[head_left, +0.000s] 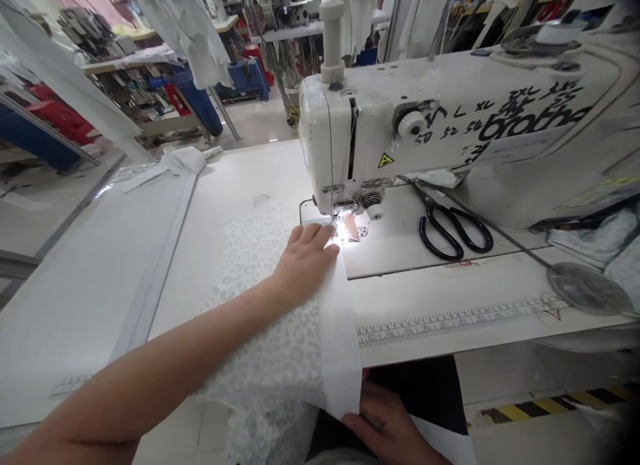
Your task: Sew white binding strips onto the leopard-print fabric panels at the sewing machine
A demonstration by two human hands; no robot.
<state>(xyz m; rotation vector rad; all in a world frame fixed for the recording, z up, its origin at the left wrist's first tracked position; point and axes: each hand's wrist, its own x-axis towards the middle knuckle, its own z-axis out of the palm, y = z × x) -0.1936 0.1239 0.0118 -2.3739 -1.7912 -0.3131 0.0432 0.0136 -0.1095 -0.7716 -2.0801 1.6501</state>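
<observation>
White leopard-patterned knit (260, 331) runs toward the presser foot (333, 218) of a Brother sewing machine (325, 135). The left hand's (305, 261) grip lies apart, flat, fingers by the needle: a slip could prick them. The right hand's (380, 425) grip under the white band (340, 358) can't be judged.

The sewing machine (450, 111) reads "brother" in black, with a yellow warning triangle (385, 160).

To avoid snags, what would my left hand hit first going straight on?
Probably the presser foot of the sewing machine, just ahead of your left hand; depth is unclear, so the small tan tag beside it could come first.
</observation>
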